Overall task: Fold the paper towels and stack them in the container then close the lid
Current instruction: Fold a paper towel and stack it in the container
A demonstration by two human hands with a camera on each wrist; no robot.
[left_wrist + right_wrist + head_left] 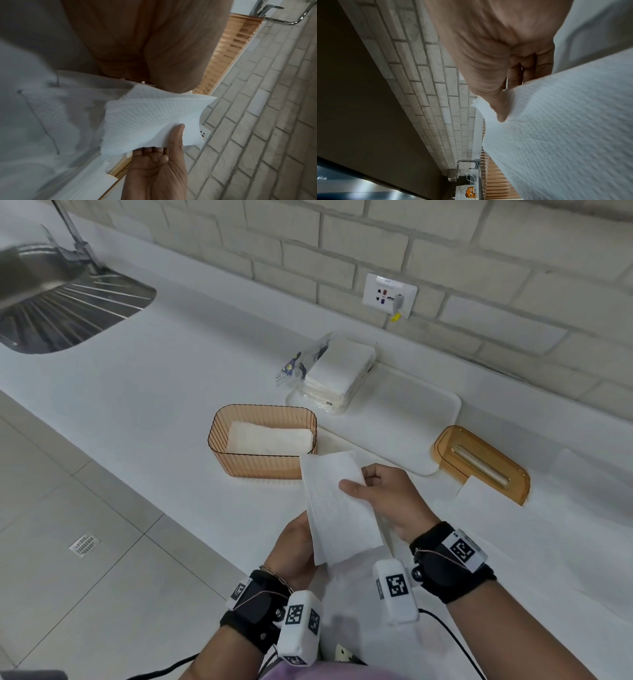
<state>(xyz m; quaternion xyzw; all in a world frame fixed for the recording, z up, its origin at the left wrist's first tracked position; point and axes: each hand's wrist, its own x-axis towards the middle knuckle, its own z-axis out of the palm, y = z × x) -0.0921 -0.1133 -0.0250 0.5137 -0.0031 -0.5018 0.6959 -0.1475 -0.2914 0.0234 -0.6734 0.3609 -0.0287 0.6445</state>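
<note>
white counter (178, 378), brick wall (479, 251)

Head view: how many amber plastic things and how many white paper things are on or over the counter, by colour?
Amber: 2, the ribbed amber plastic container and the amber slotted lid.
White: 4, the folded white paper towel held in both hands, the folded towel in the container, the opened pack of white towels, the loose white sheet by the lid.
Total: 6.

Both hands raised before the container (262, 440): left hand (296, 546) cupped beneath, right hand (387, 494) pinching with thumb.
</note>
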